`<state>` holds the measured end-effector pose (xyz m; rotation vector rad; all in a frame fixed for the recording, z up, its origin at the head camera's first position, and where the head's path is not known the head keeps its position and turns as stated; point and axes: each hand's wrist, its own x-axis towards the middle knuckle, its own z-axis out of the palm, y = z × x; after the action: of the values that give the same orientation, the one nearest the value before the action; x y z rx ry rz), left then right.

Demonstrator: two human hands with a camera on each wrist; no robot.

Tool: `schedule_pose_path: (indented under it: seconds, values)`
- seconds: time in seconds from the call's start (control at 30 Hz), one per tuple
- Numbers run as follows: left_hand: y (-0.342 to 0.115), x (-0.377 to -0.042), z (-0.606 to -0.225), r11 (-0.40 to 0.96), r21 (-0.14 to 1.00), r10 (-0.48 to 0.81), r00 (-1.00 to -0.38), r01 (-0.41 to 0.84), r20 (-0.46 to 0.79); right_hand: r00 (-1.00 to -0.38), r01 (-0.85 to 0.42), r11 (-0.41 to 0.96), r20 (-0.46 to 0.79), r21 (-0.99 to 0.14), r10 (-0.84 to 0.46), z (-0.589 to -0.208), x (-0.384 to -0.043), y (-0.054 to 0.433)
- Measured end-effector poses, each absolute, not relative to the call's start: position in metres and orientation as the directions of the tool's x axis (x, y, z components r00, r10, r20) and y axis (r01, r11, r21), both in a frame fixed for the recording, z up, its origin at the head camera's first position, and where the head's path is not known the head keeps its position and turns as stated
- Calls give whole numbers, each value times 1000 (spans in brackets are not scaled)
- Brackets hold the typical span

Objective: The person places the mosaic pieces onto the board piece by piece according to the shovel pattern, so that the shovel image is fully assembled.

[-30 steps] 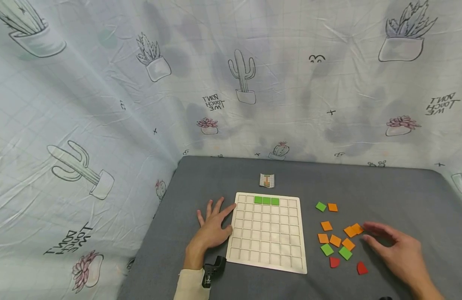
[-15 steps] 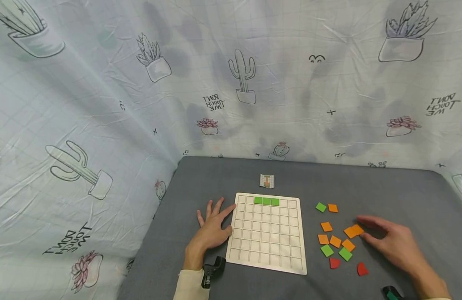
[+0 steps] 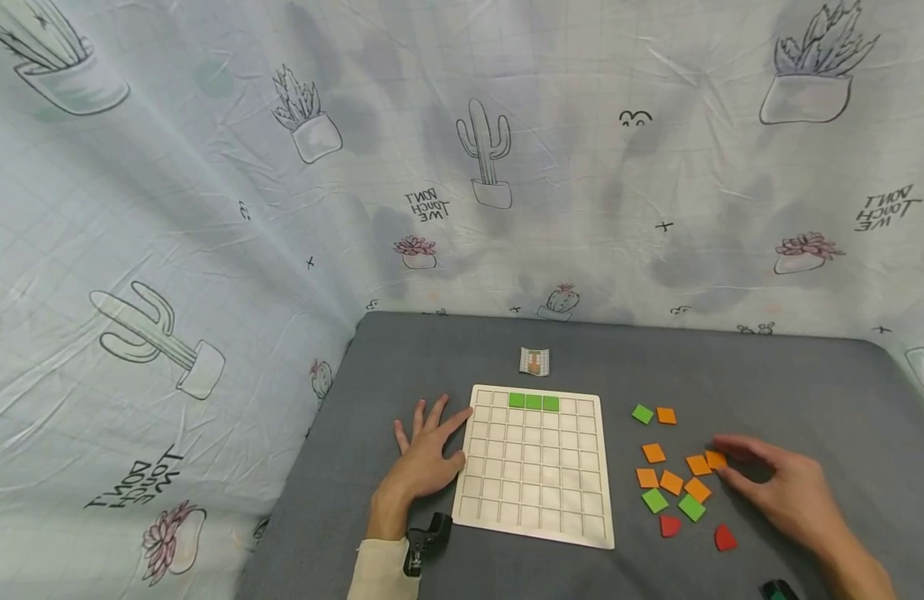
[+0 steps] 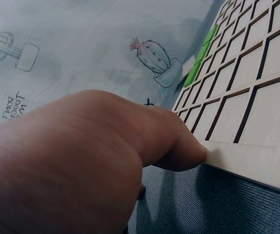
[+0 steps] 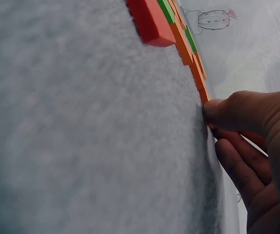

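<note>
Right hand (image 3: 787, 487) pinches a square orange tile (image 3: 716, 460), angled askew.

Soft light fills the head view, while the grey tabletop (image 5: 106, 122) blurs in the right wrist view

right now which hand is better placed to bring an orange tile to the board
The right hand, I'd judge: it pinches the rightmost orange tile. The left hand touches the left edge of the board, with the board lying between it and that tile.
</note>
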<state>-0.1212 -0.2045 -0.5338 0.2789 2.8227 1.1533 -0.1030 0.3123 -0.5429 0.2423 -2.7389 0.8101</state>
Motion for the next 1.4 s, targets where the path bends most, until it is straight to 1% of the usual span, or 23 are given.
schedule_pose_path:
  seconds: [0.13, 0.23, 0.47, 0.67, 0.83, 0.97, 1.07, 1.17, 1.2, 1.27, 1.4]
  values:
    - [-207, -123, -543, 680, 713, 202, -979, 170, 40, -953, -214, 835, 296, -507, -64, -543, -100, 315]
    - [-207, -123, -547, 681, 711, 204, -978, 174, 43, -957, -203, 839, 286, -505, -59, -542, -99, 316]
    - [-204, -121, -528, 694, 707, 206, -978, 139, -9, -958, -186, 825, 285, -533, -32, -541, -97, 315]
    - [-204, -121, -526, 721, 683, 199, -979, 120, -38, -950, -184, 819, 312, -544, -6, -542, -96, 312]
    - [-205, -121, -526, 746, 660, 188, -979, 94, -74, -942, -179, 760, 331, -625, 50, -539, -91, 313]
    - [-206, -124, -540, 740, 664, 173, -984, 109, -31, -941, -155, 700, 320, -698, 111, -531, -83, 307]
    - [-207, -126, -546, 723, 679, 177, -984, 128, -3, -935, -159, 677, 330, -719, 131, -522, -79, 298]
    - [-206, -124, -537, 712, 690, 191, -981, 130, -12, -926, -177, 668, 353, -723, 136, -511, -78, 288]
    - [-207, -123, -539, 706, 693, 200, -980, 147, 4, -923, -187, 665, 361, -724, 134, -507, -78, 284]
    - [-206, -121, -536, 704, 695, 200, -980, 144, 0, -913, -219, 664, 390, -715, 118, -500, -80, 275]
    - [-205, -120, -534, 705, 694, 202, -979, 144, -1, -898, -301, 610, 433, -733, 77, -488, -83, 258]
